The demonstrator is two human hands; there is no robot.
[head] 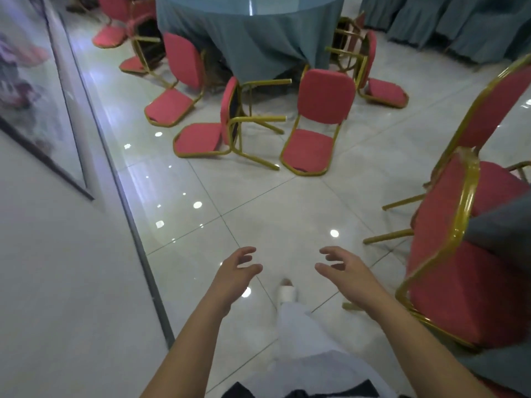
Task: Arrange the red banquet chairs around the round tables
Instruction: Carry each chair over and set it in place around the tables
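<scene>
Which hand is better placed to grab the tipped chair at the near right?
Right. The right hand is open and empty, nearer that chair. The left hand, also empty, would probably have to cross over.

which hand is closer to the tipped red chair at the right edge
Right. The right hand hovers open just left of the tipped red chair; the left hand is farther left, over bare floor tiles.

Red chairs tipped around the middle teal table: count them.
6 clearly: farthest-left chair, second-left chair, third-left chair, front-left chair, front-right chair, right chair. Gold legs behind the right chair may be a seventh, partly hidden.
</scene>
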